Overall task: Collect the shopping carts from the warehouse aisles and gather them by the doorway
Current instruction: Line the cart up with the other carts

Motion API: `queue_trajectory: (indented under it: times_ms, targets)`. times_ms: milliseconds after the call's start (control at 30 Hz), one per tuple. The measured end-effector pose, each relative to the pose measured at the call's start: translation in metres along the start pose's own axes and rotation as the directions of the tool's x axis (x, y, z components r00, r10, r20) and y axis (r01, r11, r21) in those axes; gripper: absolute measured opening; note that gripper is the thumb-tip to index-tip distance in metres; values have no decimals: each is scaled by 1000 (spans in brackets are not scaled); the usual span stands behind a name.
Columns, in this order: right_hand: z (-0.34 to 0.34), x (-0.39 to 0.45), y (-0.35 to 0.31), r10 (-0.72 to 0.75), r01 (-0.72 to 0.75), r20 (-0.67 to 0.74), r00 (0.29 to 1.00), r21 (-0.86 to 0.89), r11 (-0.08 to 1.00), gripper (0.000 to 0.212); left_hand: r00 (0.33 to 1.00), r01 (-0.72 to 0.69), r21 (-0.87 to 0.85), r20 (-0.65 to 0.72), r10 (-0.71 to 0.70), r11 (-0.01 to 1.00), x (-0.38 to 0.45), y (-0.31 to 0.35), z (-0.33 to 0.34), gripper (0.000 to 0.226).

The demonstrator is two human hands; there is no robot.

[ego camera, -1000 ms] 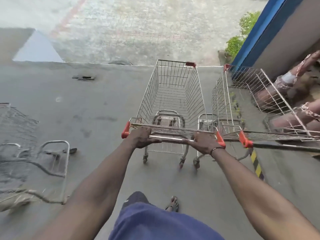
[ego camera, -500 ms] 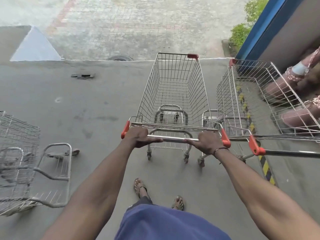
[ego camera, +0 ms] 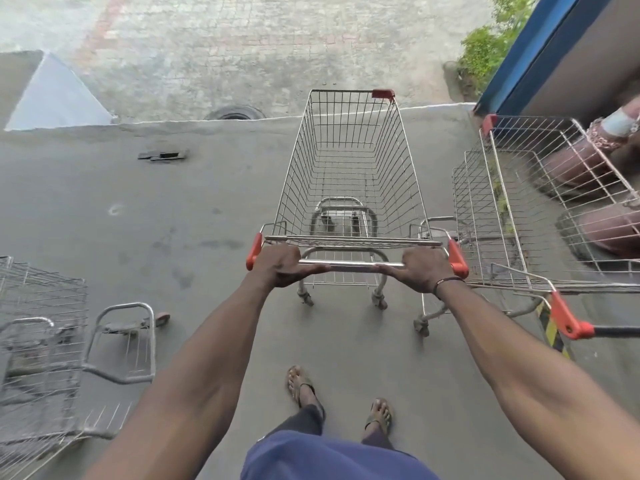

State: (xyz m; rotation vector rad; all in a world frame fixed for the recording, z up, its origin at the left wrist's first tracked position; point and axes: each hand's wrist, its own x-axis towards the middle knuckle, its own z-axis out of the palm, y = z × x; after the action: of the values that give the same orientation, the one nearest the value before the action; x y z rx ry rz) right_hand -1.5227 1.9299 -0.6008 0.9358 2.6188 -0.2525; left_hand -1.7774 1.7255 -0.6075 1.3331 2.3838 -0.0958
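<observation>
Gripping the cart (ego camera: 349,174) handle (ego camera: 349,266), left hand (ego camera: 282,266) at 9 o'clock, right hand (ego camera: 424,270) at 3 o'clock.

Soft, even daylight, brightest on the paved yard (ego camera: 214,53) ahead; shadows under the wheels are faint. Wide-angle bending curves the edges, and motion blur smears the cart at left (ego camera: 41,341)

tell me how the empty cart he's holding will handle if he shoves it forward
The cart probably rolls easily: its basket is empty, it stands on caster wheels, and the concrete floor looks smooth. It may veer, since casters swivel. Both hands, left hand and right hand, grip the handle, which should steady it.
</observation>
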Motion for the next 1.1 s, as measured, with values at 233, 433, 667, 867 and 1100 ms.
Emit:
queue_trajectory:
  times_ms: [233,433,667,867,1100]
  targets:
    - [-16,46,-45,-25,25,12,1000,-2,1000,83,999,53,-3,8,-53,999,14,-54,-17,109]
    - [-36,71,-103,-125,125,5,992,-32,992,55,991,124,-5,-47,-124,992,10,-110,-23,107]
    - [-27,111,-166,-163,161,-20,986,-92,983,93,985,154,-47,-67,-157,987,-1,-187,-13,106]
    - [-26,111,-229,-228,223,-22,974,-127,967,89,974,208,-51,-82,-211,977,-41,-240,-6,104]
    - [-11,90,-294,-306,303,-30,951,-88,949,94,961,252,-71,-102,-258,965,-105,-288,15,102]
